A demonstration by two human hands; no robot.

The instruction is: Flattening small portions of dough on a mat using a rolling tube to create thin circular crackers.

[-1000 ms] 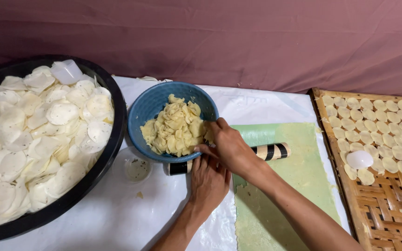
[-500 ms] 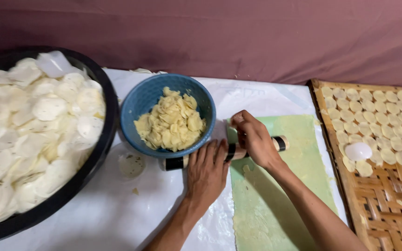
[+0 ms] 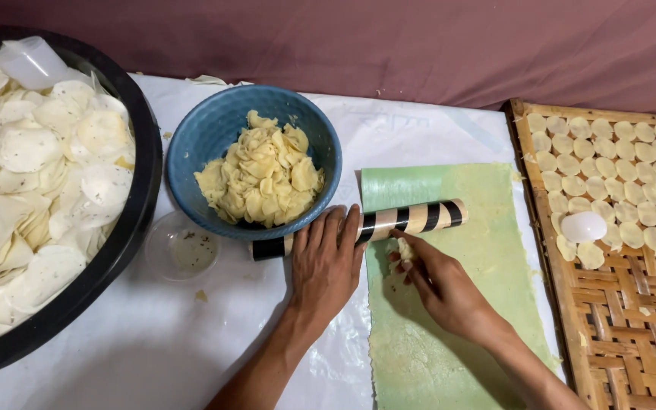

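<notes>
My left hand (image 3: 326, 262) lies flat, palm down, on a black-and-cream striped roller (image 3: 411, 219) just below a blue bowl (image 3: 205, 144). The bowl holds a heap of pale yellow dough pieces (image 3: 261, 178). My right hand (image 3: 434, 279) pinches a small lump of dough (image 3: 404, 250) against a green sheet (image 3: 449, 304), right beside the roller. The roller lies across the top of the green sheet.
A large black basin (image 3: 134, 220) at left is full of thin white dough discs (image 3: 32, 190). A woven bamboo tray (image 3: 632, 304) at right carries several rows of small round discs and a white cap. A small clear lid (image 3: 180, 247) sits on the white table cover.
My right hand left the blue bowl with a lump of dough and came down to the green sheet. My left hand stayed on the roller.
</notes>
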